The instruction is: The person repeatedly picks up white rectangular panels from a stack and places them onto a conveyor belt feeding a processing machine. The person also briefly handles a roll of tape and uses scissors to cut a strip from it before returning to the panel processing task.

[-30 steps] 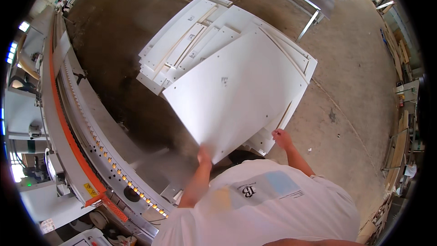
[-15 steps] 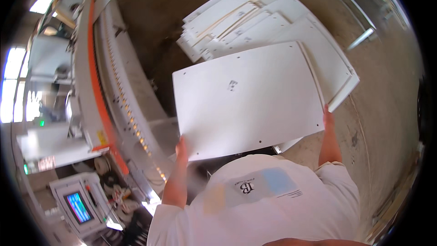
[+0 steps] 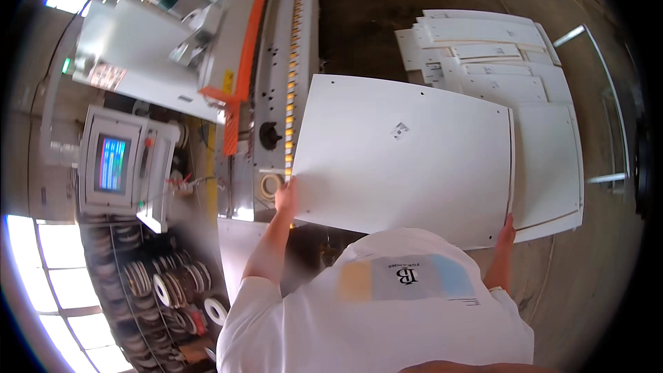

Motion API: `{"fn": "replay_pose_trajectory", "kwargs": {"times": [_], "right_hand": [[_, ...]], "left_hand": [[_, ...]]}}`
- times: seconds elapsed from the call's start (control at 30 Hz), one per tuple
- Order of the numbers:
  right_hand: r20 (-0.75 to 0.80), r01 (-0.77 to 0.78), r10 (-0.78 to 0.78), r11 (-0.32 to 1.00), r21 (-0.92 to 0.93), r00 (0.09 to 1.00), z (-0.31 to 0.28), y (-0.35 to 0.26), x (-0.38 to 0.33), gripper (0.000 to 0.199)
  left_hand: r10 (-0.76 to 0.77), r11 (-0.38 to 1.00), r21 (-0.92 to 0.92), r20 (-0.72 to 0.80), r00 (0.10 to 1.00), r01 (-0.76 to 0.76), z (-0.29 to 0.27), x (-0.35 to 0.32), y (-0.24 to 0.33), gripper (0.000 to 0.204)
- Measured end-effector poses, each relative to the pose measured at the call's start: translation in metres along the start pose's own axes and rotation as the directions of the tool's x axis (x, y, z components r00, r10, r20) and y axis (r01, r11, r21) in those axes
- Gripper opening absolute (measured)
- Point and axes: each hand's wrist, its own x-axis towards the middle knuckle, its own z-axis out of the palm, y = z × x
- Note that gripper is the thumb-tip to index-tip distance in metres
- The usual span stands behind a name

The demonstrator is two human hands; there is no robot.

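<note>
A large white panel (image 3: 407, 159) with small dark holes near its edges and a small printed label is held out level in front of my body. My left hand (image 3: 286, 195) grips its near left edge, thumb on top and the other fingers hidden beneath. At the near right corner my right hand (image 3: 507, 230) is closed on the edge. Beside the left hand, a roll of tape (image 3: 271, 185) lies on the end of the long machine (image 3: 277, 90). The panel's left edge overlaps the machine's row of yellow rollers (image 3: 289, 117).
Behind and right of the panel lies a stack of white boards (image 3: 549, 166). A metal frame (image 3: 608, 97) stands farther right. To the left are a control box with a lit screen (image 3: 112, 163), an orange machine rail (image 3: 252, 34) and a rack of edging rolls (image 3: 176, 287).
My view has turned left, so the machine sits nearer the middle and the edging rolls show. The held panel has come over toward the machine's rollers, still in both hands.
</note>
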Motion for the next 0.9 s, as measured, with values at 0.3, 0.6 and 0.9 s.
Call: {"fn": "replay_pose_trajectory", "kwargs": {"times": [0.3,0.6,0.9], "right_hand": [[0.133,0.213,-0.2,0.973,-0.09,0.971,0.108,-0.049,-0.086,0.073],[0.395,0.355,-0.223,0.886,-0.299,0.891,0.138,-0.079,-0.176,0.066],[0.43,0.425,-0.258,0.833,-0.356,0.865,0.152,-0.08,-0.22,0.077]], "left_hand": [[-0.027,0.953,0.286,-0.242,0.97,0.098,-0.107,-0.026,-0.12,0.065],[0.609,0.757,0.487,-0.28,0.742,-0.436,-0.067,-0.059,-0.152,0.057],[0.547,0.832,0.367,-0.414,0.728,-0.416,-0.068,-0.053,-0.155,0.049]]}}
